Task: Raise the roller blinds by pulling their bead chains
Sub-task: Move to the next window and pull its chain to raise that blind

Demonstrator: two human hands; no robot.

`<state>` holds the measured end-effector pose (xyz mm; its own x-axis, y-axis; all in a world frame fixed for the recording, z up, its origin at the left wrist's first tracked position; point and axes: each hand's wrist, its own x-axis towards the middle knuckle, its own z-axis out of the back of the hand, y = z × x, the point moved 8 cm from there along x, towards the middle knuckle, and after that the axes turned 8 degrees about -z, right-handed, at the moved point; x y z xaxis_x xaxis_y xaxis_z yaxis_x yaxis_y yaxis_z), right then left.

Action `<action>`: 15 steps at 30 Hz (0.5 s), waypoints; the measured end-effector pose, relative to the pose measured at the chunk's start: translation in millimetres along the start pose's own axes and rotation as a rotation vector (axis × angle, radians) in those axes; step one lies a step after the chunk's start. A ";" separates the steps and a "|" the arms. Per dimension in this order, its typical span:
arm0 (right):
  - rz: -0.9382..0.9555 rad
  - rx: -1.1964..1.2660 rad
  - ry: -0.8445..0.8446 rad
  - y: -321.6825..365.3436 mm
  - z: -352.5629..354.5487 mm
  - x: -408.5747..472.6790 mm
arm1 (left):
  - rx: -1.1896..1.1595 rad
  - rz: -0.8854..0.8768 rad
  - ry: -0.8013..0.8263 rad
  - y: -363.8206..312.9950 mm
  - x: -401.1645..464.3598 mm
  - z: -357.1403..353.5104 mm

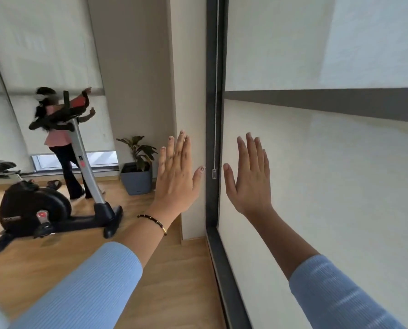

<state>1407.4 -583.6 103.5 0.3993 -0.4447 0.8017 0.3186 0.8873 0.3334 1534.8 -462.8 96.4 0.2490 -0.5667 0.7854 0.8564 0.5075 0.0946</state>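
A white roller blind point(328, 186) hangs lowered over the window on my right, inside a dark frame point(212, 115). A thin bead chain point(216, 86) runs down along that frame and ends in a small clear weight point(214, 173). My left hand point(177, 176) is raised flat with fingers spread, just left of the chain, its thumb close to the weight. My right hand point(250, 179) is raised the same way just right of the chain, in front of the blind. Neither hand touches the chain.
A beige wall column point(188, 91) stands left of the frame. An exercise bike point(53, 205) sits on the wooden floor at left, with a potted plant point(137, 167) behind it. Another person point(60, 143) stands at a far blind point(44, 43).
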 end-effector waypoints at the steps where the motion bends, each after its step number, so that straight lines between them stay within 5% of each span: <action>1: -0.001 0.009 0.010 -4.7 -20.6 14.5 | 0.008 0.002 0.000 12.0 13.1 -17.9; 15: 0.002 -0.051 0.046 -63.2 -332.5 210.4 | 0.058 -0.027 -0.038 196.0 181.7 -272.1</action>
<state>1757.1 -773.8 86.3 0.4386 -0.4493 0.7783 0.3606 0.8813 0.3055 1871.0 -642.9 91.2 0.2078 -0.5563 0.8046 0.8346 0.5299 0.1509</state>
